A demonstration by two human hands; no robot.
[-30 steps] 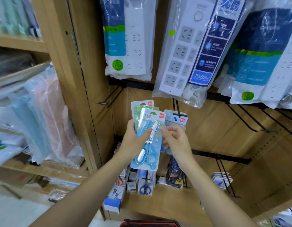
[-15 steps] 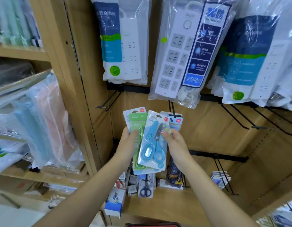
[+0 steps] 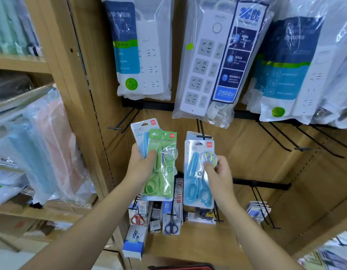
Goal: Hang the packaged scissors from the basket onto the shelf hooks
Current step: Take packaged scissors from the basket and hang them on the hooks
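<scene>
Fingers: right hand (image 3: pixel 217 172) pinches blue-handled scissors in a clear blister card (image 3: pixel 195 184); left hand (image 3: pixel 140 169) grips green-handled scissors pack (image 3: pixel 162 168).
Position: blue card's hang slot sits just beneath black wire hook (image 3: pixel 201 131).
Technique: level card, align slot with hook tip, slide back.

Forearms, left hand (image 3: pixel 138 168) and right hand (image 3: pixel 220 177) are bare.

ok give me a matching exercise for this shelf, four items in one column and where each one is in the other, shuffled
1 green scissors pack
2 blue scissors pack
3 black scissors
4 2500W power strip

a in the right hand
b hanging in the top row
c in the left hand
d lowest, below both hands

Pairs: 1-c, 2-a, 3-d, 4-b
</scene>
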